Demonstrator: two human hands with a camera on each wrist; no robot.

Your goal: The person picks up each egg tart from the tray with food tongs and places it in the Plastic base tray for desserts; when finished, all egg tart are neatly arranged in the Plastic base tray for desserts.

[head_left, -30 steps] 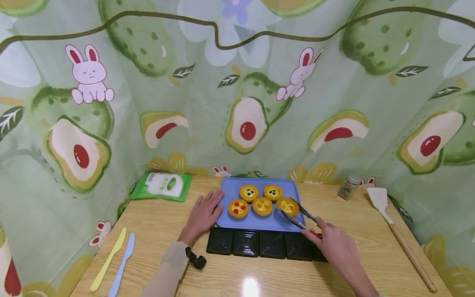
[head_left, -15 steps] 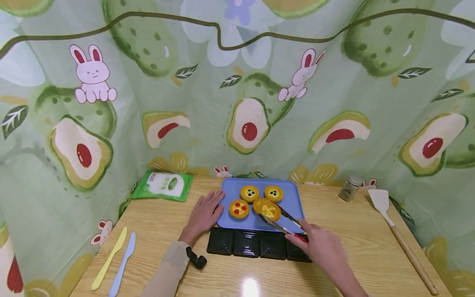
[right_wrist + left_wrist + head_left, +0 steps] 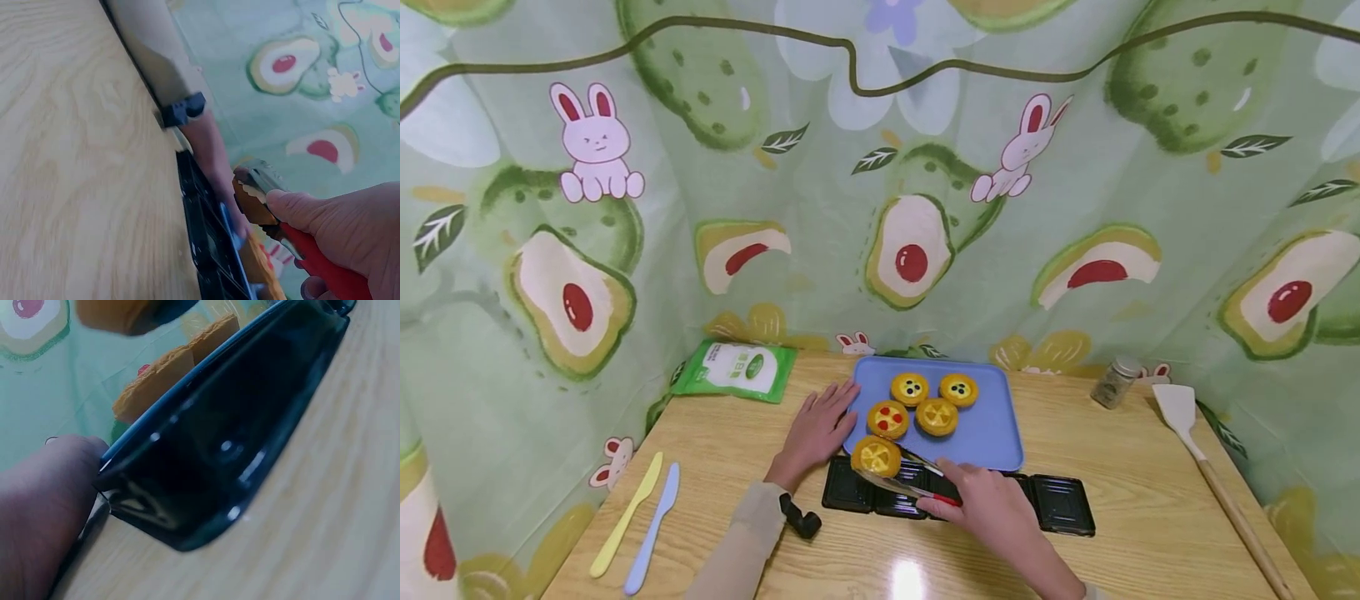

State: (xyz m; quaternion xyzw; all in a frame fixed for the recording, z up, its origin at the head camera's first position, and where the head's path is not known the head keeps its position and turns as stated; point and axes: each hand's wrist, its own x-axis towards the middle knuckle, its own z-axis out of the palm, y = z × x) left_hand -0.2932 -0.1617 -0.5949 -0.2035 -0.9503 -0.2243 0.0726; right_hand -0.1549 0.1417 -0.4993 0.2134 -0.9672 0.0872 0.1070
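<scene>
My right hand (image 3: 992, 508) grips red-handled metal tongs (image 3: 946, 500), their arms pinching an egg tart (image 3: 876, 457) with yellow wedge-shaped topping. This tart hangs over the left end of a black compartmented plastic tray (image 3: 1063, 504), apart from it in the left wrist view. Just behind lies a blue tray (image 3: 988, 429) bearing a red-topped tart (image 3: 888, 419), another wedge-topped tart (image 3: 937, 417) and two tarts with dark dots, one being the right dotted tart (image 3: 958, 390). My left hand (image 3: 818, 425) rests with extended fingers at the blue tray's left edge.
A green-and-white packet (image 3: 737, 371) lies at the back left. Yellow (image 3: 627, 517) and blue (image 3: 652, 529) plastic knives lie at the left. At the right stand a small shaker jar (image 3: 1116, 383) and a lying white spatula (image 3: 1176, 408). A patterned curtain (image 3: 820, 275) encloses the wooden table.
My right hand has carried the tart in the tongs leftward from the blue tray's right side, then toward me, over the black tray. My left hand has stayed in place.
</scene>
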